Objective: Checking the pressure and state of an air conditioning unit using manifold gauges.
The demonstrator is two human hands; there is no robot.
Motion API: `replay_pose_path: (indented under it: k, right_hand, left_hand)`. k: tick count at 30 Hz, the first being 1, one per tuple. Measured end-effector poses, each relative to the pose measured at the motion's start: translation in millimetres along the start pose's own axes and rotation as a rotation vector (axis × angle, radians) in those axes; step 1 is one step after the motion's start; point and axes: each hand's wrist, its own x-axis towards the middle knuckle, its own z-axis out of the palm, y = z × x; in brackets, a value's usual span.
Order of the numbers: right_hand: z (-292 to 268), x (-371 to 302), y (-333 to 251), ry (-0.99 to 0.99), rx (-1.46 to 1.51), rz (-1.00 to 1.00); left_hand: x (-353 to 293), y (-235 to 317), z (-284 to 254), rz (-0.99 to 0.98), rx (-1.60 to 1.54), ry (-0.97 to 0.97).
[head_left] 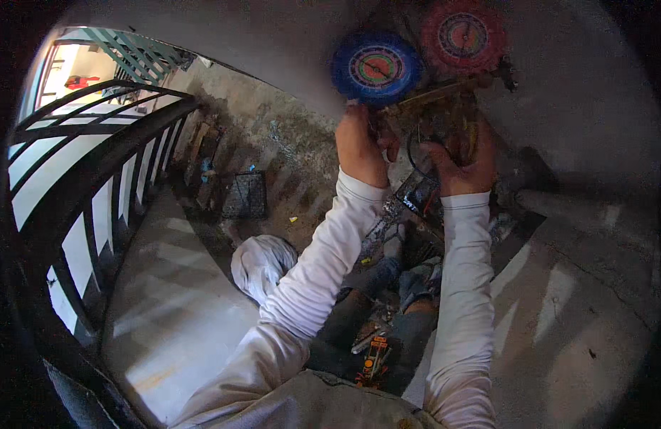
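A manifold gauge set is held up in front of me, with a blue dial gauge (377, 69) on the left and a red dial gauge (463, 36) on the right. A brass-coloured bar (434, 93) runs beneath both dials. My left hand (364, 146) is closed at the bar's left end, just under the blue dial; its fingertips are partly hidden. Below the red dial, my right hand (471, 163) is wrapped around the set's lower fittings, in deep shadow. A thin dark hose or cable (410, 149) curves between the two hands.
Black metal railing (95, 168) curves along the left. On the stained ground lie a dark square box (245, 194), a white sack (264, 266) and scattered debris. An orange-and-black tool (373, 362) is near my legs. A pale wall (588, 93) rises at the right.
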Motion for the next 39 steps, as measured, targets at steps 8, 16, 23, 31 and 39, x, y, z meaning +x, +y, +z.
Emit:
replay_pose_path:
  k: [8,16,23,31,39]
  right_hand:
    - [1,-1,16,0.054,-0.087,-0.084]
    - [0,-1,8,0.042,-0.1,-0.066]
    - [4,1,1,0.022,-0.098,-0.057]
    - [4,1,5,0.047,0.084,-0.03]
    - [4,2,8,0.077,-0.078,-0.029]
  left_hand:
    - [0,3,4,0.065,0.023,0.035]
    - [3,-1,-4,-0.094,-0.116,-0.013]
    - [5,0,-5,-0.028,0.08,-0.033]
    - [6,-1,-4,-0.053,-0.083,-0.033]
    - [6,0,3,-0.001,-0.073,0.032]
